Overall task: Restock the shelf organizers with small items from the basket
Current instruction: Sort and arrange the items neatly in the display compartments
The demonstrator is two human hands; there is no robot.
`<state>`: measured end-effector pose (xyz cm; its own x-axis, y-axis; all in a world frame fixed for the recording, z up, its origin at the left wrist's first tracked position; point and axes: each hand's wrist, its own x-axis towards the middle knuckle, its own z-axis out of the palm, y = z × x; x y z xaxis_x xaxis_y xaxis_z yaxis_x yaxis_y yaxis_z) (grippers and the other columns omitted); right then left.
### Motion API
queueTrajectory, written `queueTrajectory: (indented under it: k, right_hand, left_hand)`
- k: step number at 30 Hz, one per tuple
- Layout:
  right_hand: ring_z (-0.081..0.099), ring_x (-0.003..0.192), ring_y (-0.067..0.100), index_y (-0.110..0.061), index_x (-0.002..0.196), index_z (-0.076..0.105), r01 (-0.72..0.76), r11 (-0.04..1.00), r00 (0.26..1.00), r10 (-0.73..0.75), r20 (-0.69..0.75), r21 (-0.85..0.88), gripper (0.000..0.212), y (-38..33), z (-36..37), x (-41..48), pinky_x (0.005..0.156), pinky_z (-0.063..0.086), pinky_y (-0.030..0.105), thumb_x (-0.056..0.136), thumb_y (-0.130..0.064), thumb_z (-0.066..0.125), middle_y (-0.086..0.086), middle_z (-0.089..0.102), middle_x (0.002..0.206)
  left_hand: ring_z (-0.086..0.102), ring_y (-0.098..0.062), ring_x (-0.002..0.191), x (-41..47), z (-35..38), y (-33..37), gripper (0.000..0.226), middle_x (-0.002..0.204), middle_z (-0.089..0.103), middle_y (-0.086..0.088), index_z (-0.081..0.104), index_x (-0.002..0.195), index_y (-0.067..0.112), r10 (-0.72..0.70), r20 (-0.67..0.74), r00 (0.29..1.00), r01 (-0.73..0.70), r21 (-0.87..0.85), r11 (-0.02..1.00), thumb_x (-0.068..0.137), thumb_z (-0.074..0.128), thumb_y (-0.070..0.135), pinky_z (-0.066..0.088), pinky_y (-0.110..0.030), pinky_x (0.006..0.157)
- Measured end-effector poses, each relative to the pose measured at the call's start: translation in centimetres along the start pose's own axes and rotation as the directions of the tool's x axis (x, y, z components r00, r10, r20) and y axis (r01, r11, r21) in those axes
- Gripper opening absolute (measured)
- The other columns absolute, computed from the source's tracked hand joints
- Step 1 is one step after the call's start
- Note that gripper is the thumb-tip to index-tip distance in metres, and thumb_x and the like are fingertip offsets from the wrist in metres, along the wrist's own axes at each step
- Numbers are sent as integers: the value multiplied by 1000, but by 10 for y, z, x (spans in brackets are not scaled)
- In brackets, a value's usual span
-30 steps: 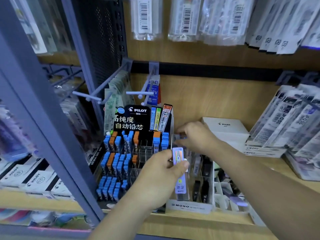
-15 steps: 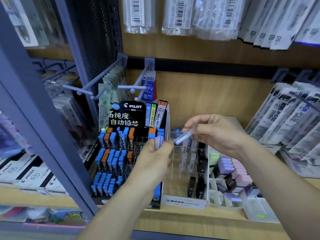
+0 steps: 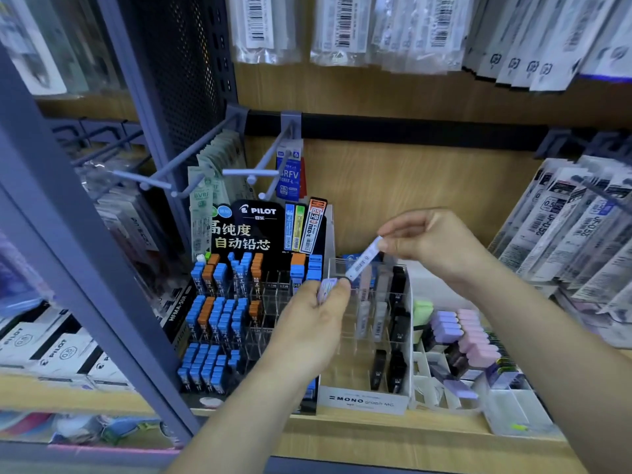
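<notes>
Two hands work at a stationery shelf. The right hand (image 3: pixel 434 244) pinches one slim lead case (image 3: pixel 362 263) by its upper end, fingers (image 3: pixel 393 230) clamped on it, and the case is tilted above the clear MONO organizer (image 3: pixel 362 400). The left hand (image 3: pixel 318 323) grips a small purple bundle of cases (image 3: pixel 325 290), fingers curled round it, just beside the tilted case's lower end.

The step in hand looks like feeding one case at a time into the organizer. The next move would call for turning the case upright and lining it up over a free cell among the partly filled rows.

To the left stands a Pilot display rack (image 3: pixel 219 313) of blue and orange cases; to the right, a white tray of pastel erasers (image 3: pixel 468 333). All sit on a wooden shelf (image 3: pixel 376 429), with refill packets (image 3: pixel 342 25) hanging overhead. No basket is in view.
</notes>
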<state>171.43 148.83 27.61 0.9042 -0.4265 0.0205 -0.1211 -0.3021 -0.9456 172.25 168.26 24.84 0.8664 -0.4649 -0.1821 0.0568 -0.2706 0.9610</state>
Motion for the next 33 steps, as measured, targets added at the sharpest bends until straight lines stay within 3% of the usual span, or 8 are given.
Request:
queueTrajectory:
  k: [3,6,9,12,15,25,29,33]
  right_hand:
    - [59,61,5,-15,78,71,42,956,999,-50,-21,-289,13,2,9,21,53,43,7,76,-4,80,-6,66,68]
    - [64,68,7,-22,76,72,106,857,994,-78,76,-504,16,9,22,34,60,47,10,76,-8,80,-8,67,71]
    - [62,66,1,-21,81,74,149,812,988,-95,124,-564,13,15,30,37,55,40,0,77,-10,79,-10,67,71]
    - [57,62,-7,-21,80,74,158,817,987,-111,117,-555,12,19,34,36,53,37,-1,77,-10,79,-15,63,68]
    - [57,62,-2,-21,77,74,169,789,986,-137,100,-590,9,25,39,33,54,36,1,78,-13,79,-17,60,65]
    - [54,62,2,-24,73,68,148,769,983,-185,5,-621,14,27,54,21,55,38,11,80,-15,77,-16,56,64]
    - [59,86,15,-20,84,77,106,715,984,-176,-32,-691,6,33,54,24,67,38,19,82,-16,73,-8,64,77]
    - [56,100,23,-20,83,78,76,743,983,-166,-72,-665,11,40,50,25,77,40,22,83,-15,69,-5,72,86]
  left_hand:
    - [58,-30,109,1,-4,2,34,105,65,-11,59,102,25,-62,31,998,62,11,998,99,34,48,44,-51,97]
    - [45,-41,124,4,-9,1,33,128,57,-17,61,103,26,-61,45,997,59,45,997,100,33,44,36,-55,103]
    - [64,-27,97,5,-9,-3,33,106,65,-11,61,105,26,-58,58,997,56,39,998,99,36,46,40,-55,100]
    - [46,-4,55,7,-10,-5,32,75,58,4,61,104,26,-49,46,998,47,46,998,98,37,47,46,-36,78]
    - [43,-4,53,8,-13,-7,31,71,58,3,62,98,28,-28,51,998,26,45,999,99,37,47,36,-27,62]
    - [43,-3,50,5,-13,-6,29,64,57,3,62,95,28,-14,29,999,14,4,1000,98,39,45,33,-27,58]
    - [47,-7,59,3,-10,-5,27,64,56,5,60,102,26,-34,65,997,37,-42,998,101,37,40,37,-27,69]
    - [45,-11,54,0,-9,-3,26,64,57,4,62,104,23,-48,91,995,58,-109,992,102,38,34,37,-25,56]
